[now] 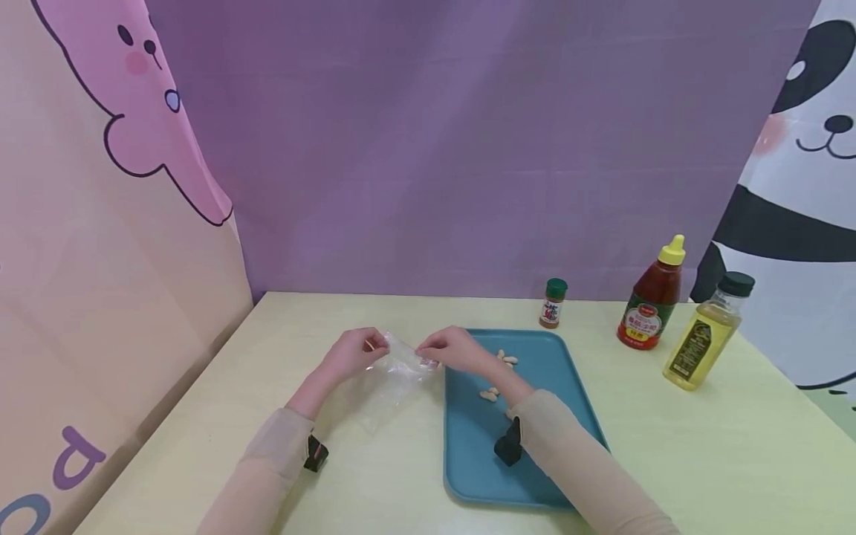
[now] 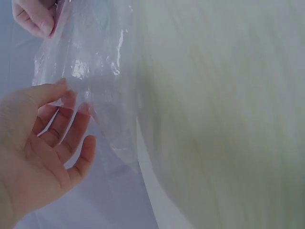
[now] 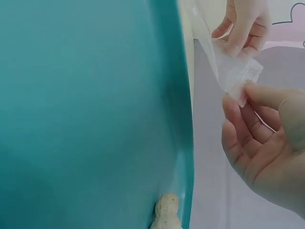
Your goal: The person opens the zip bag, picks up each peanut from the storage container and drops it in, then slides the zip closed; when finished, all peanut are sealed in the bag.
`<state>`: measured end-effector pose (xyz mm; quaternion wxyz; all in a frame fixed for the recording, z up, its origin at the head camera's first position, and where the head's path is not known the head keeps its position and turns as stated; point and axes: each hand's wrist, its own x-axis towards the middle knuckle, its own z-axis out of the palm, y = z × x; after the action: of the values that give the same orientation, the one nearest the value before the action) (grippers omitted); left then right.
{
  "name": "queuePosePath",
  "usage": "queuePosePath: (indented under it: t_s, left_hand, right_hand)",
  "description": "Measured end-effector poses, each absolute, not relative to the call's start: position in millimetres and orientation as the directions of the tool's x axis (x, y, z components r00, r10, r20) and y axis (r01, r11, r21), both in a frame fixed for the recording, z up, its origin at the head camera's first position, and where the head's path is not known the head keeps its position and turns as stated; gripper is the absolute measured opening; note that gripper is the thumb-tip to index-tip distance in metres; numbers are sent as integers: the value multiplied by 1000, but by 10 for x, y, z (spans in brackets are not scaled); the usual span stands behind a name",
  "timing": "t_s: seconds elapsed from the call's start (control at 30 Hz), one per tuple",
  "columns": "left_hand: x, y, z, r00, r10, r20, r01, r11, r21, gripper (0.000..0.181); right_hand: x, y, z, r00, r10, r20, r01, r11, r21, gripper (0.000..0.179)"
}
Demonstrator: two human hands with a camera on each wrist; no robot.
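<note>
As I observe remotely, the left hand point(image 1: 351, 352) and right hand point(image 1: 460, 348) both pinch the clear bag point(image 1: 403, 364) beside the blue tray point(image 1: 470, 457). I judge their spacing keeps its edge taut.

R fingers point(image 3: 232, 112) pinching clear plastic bag point(image 3: 234, 72), L fingers point(image 3: 242, 29) on it too, peanut point(image 3: 167, 211) in teal tray point(image 3: 90, 105) nr rim
</note>
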<state>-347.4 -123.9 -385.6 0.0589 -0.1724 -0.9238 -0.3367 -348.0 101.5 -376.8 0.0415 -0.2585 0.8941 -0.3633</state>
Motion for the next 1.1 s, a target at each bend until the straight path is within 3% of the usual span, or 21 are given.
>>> queuePosePath:
  t_s: [0.17,0.27,0.5,0.83,1.1]
  left_hand:
    - [-3469,-1185,-3782,-927,152,342,343,710,614,31]
    - [-3485,-1161,-3771,-932,110,344,330,648,686,32]
    - [-3472,-1092,-3781,-942,277,188,315,545,777,41]
    - [-3420,-1089,-3760,-925,343,163,319,471,823,21]
    - [-3416,-1119,-3766,-912,379,157,319,413,853,18]
  right_hand:
    - [-3476,1009,-3694,-880,-456,131,-410,592,-694,18]
    - [-3467,998,-3657,-890,-436,133,-394,589,-706,18]
    - [-3420,961,-3624,-896,-427,121,-371,571,-732,18]
    - [-3389,928,-3649,-888,-447,104,-366,553,-749,20]
    - [-3375,919,-3671,-883,-461,93,-340,489,-803,25]
